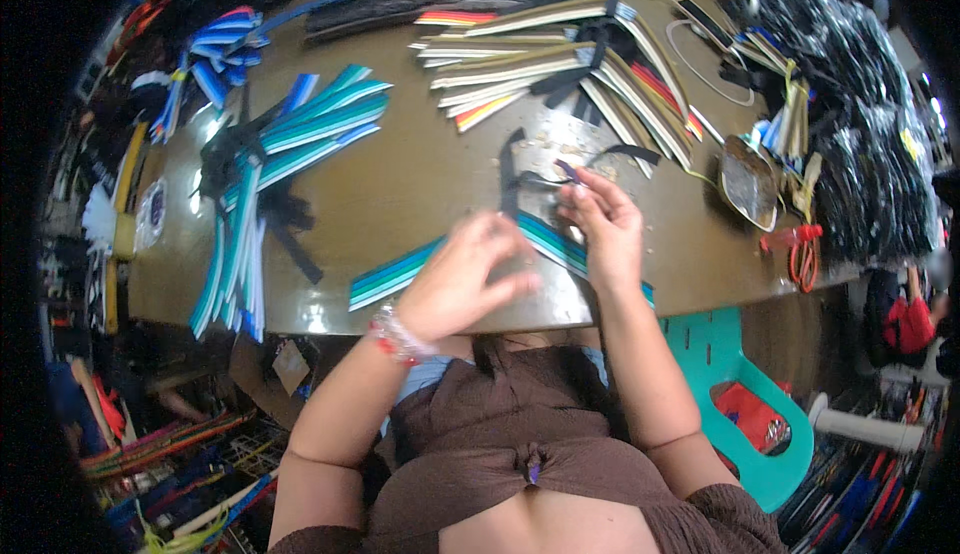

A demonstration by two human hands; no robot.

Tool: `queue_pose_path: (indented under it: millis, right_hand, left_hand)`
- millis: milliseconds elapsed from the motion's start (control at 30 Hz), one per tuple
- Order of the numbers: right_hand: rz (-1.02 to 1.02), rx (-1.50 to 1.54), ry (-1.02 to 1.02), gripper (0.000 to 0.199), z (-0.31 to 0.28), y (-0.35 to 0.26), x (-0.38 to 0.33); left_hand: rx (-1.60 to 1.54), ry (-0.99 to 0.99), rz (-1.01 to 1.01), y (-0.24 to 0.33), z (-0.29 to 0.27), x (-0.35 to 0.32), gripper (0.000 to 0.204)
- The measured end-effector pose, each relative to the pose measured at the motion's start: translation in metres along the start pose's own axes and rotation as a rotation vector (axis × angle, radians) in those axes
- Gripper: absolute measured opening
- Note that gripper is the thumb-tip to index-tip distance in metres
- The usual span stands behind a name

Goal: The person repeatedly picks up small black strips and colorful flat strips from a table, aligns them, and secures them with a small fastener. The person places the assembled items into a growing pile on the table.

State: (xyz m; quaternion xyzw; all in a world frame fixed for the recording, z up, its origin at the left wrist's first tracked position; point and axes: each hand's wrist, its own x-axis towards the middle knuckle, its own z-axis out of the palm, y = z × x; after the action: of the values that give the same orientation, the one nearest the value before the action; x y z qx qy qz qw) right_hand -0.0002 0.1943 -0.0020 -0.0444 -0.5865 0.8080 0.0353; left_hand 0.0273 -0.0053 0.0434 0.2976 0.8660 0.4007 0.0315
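Note:
My left hand [465,279] is over a teal, blue and white striped strap [395,272], near its bend. Its thumb stands apart from the fingers, whose tips are smeared by motion. A short black strap [511,169] runs up from that bend. My right hand [610,229] is raised over the other arm of the striped strap [555,244]. Its thumb and forefinger pinch a small dark purple piece [569,170], too small to name exactly. Beside it a thin black band [625,152] curves across the table, among small pale scraps.
Bundles of teal striped straps [325,129] lie left, with blue ones [225,49] behind. Brown, cream and red striped straps [520,69] lie at the back. A shallow dish [748,182], red-handled scissors [802,262] and black plastic-wrapped bundles [870,144] are right. A green chair [785,394] stands below.

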Motion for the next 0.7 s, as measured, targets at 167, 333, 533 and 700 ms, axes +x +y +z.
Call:
queue_pose_path:
  millis: [167, 333, 533, 700]
  right_hand:
    - [0.133, -0.281, -0.341, 0.014, -0.002, -0.044, -0.013]
    - [-0.114, -0.921, -0.695, 0.013, 0.015, -0.063, -0.009]
    - [-0.274, -0.994, -0.735, 0.011, 0.059, -0.066, 0.025]
    - [-0.43, -1.279, -0.45, 0.014, 0.05, -0.143, 0.148]
  left_hand:
    - [0.208, 0.295, -0.189, -0.029, 0.007, -0.01, 0.033]
    - [-0.096, 0.295, -0.275, -0.039, -0.005, -0.008, 0.028]
    - [-0.3, 0.523, -0.304, -0.055, -0.051, -0.013, 0.02]
    - [0.791, 0.924, -0.262, -0.127, -0.138, -0.05, 0.032]
